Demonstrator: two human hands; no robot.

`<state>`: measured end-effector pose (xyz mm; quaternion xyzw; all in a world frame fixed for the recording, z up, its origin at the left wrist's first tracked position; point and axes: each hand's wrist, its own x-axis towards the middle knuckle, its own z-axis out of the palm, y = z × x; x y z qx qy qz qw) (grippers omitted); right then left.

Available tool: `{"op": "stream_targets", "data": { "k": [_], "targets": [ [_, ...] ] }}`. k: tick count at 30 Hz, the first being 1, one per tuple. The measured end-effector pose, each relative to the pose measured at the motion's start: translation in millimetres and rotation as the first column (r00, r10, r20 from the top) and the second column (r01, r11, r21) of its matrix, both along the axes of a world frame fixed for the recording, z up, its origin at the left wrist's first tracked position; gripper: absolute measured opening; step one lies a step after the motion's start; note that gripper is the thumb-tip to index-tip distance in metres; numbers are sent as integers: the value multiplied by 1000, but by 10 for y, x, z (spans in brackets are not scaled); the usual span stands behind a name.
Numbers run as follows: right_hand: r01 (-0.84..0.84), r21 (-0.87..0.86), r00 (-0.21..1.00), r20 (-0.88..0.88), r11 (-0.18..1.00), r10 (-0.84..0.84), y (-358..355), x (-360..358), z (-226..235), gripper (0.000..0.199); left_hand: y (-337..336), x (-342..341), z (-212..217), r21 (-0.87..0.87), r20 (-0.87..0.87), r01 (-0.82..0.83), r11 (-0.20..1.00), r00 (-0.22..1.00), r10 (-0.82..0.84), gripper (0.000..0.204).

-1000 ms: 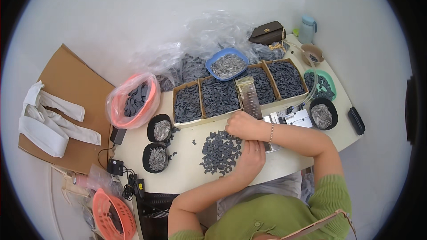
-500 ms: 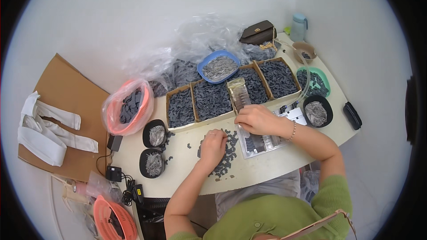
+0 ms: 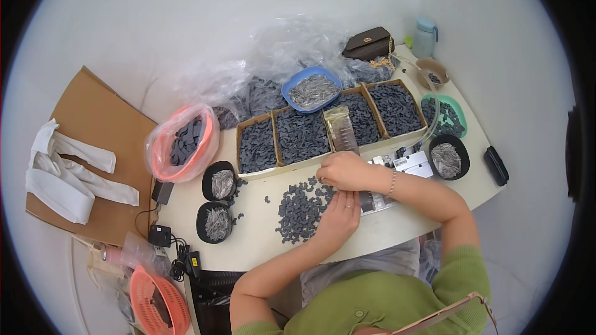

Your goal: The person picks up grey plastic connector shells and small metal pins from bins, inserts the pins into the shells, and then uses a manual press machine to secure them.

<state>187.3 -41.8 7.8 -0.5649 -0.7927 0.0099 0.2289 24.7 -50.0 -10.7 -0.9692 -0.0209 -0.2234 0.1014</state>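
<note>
Left hand (image 3: 338, 218) flat-ish on the right edge of the loose pile of small dark parts (image 3: 301, 208) in the middle of the table (image 3: 261, 245), fingers spread and pressing down, not pinching anything visible. Right hand (image 3: 344, 170) just above it, curled over the near end of the clear plastic tray (image 3: 347, 149); can't tell whether anything sits between those fingertips, too small to see.

Packaging, back to front: three brown cardboard boxes (image 3: 304, 136) in a row, all full of the same dark parts. Blue bowl (image 3: 312, 90) of silvery pins behind them, next to a big heap of crumpled clear plastic bags (image 3: 279, 56). Brown purse (image 3: 367, 43) and pale blue bottle (image 3: 424, 37) at the far right corner. Green basket (image 3: 460, 115) with more dark parts on the right, black bowl (image 3: 448, 158) of pins just in front of it. Two more black bowls (image 3: 217, 201) of pins on the left, and a pink-rimmed bag (image 3: 183, 142) of dark parts hanging off the table's left edge. Small white label block (image 3: 411, 162) near the right wrist, print unreadable.

Off the table: flat brown cardboard sheet (image 3: 93, 142) on the pale floor with white cloth strips (image 3: 68, 170) on it, an orange basket (image 3: 158, 301) at lower left, black cables and adapters (image 3: 164, 236) by the table corner.
</note>
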Motion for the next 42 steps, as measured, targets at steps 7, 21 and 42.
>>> {"op": "stream_targets", "data": {
  "k": [7, 21, 42],
  "targets": [
    [72, -159, 973, 228, 985, -34, 247, -190, -145, 11, 353, -192, 134, -406, 16, -51, 912, 998, 62, 21],
    [1, 133, 981, 191, 991, -26, -773, 12, -29, 24, 789, -85, 13, -548, 118, -65, 834, 981, 154, 13],
    [-132, 34, 991, 37, 991, 130, 143, -67, -93, 18, 304, -123, 43, -236, 100, 115, 965, 991, -93, 29]
  ]
}}
